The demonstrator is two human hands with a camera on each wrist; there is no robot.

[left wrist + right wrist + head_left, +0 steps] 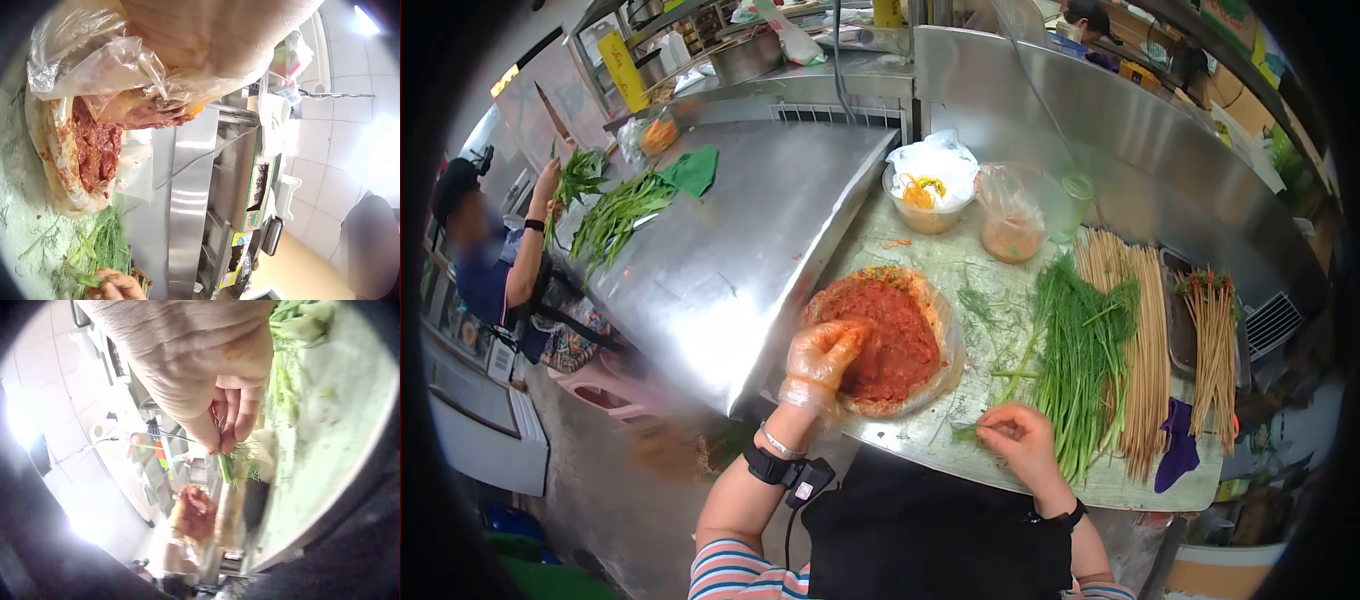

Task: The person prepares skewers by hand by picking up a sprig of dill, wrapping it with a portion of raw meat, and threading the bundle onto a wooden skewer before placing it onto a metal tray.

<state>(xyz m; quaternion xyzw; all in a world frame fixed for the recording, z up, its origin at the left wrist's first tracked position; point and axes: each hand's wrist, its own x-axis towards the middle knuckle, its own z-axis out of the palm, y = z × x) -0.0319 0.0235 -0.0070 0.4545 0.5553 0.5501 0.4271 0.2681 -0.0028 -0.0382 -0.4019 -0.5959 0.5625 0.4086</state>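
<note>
A plastic-lined bowl of red minced meat (900,340) (97,147) stands on the pale green tabletop. My left hand (820,358), in a clear plastic glove smeared red, is over the bowl's left side, its curled fingers pinching some of the meat. To the right of the bowl, near the front edge, my bare right hand (1022,440) (206,381) pinches a small folded bundle of green herb (226,465) between thumb and fingertips. That bundle (87,279) also shows in the left wrist view. Long feathery herbs (1080,350) lie beyond the right hand.
Wooden skewers (1150,350) lie right of the herbs, with filled skewers (1212,350) and a purple cloth (1178,450) beside them. Tubs (930,215) stand behind the bowl. A steel table (740,220) adjoins at left, where another person (485,260) handles leafy greens (615,210).
</note>
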